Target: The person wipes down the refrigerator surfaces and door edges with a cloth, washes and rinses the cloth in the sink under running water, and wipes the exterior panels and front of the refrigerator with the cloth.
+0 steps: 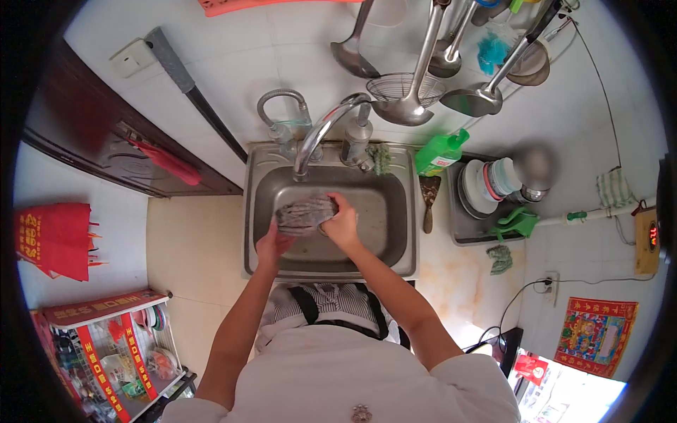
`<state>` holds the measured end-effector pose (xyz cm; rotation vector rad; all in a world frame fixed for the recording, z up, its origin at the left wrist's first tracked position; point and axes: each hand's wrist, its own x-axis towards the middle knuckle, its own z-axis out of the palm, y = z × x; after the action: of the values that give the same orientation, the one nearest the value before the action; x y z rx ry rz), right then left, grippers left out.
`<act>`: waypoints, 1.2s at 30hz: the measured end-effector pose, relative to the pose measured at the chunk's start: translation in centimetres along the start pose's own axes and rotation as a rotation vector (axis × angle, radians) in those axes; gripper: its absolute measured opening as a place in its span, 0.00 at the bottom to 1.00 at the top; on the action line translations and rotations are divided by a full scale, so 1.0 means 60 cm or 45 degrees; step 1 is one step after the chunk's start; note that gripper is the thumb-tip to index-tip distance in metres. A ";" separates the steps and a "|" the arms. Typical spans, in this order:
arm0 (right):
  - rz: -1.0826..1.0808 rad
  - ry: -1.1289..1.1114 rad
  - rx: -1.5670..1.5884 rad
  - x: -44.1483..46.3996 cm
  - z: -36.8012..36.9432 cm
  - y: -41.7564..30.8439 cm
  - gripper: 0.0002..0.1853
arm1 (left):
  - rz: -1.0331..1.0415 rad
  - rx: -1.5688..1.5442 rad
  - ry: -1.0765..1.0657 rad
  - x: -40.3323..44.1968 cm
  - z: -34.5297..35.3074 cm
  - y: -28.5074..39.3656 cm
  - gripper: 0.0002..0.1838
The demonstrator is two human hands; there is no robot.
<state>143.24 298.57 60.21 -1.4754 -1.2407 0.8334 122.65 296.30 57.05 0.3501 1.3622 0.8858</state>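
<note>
Over the steel sink [381,264], a crumpled grey cloth [305,216] is held between my two hands. My left hand [272,244] grips its lower left side, fingers partly hidden behind it. On its right end, my right hand [341,224] is closed, with the thumb towards the top. The curved faucet [326,130] ends just above the cloth, and whether water runs cannot be made out. Part of a pale round thing shows beside my right hand, too hidden to name.
Ladles [405,109] and a wire strainer hang above the sink. To its right are a green bottle [438,154], a scraper [429,201] and a tray [486,233] with stacked bowls [497,180]. A shelf rack [116,352] stands at lower left.
</note>
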 end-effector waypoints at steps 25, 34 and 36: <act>-0.369 -0.460 -0.742 -0.017 -0.315 -0.104 0.53 | -0.078 0.793 -0.963 0.015 0.241 0.092 0.42; -0.870 -0.947 -1.125 0.084 -0.236 -0.022 0.48 | -0.526 0.978 -1.256 0.025 0.271 0.085 0.29; -0.681 -0.992 -1.126 0.093 -0.227 -0.010 0.48 | -0.370 1.038 -1.196 0.023 0.279 0.086 0.29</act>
<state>157.08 300.48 64.92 -1.3398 -2.6961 0.4905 136.51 305.08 63.30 1.0118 0.7752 -0.1580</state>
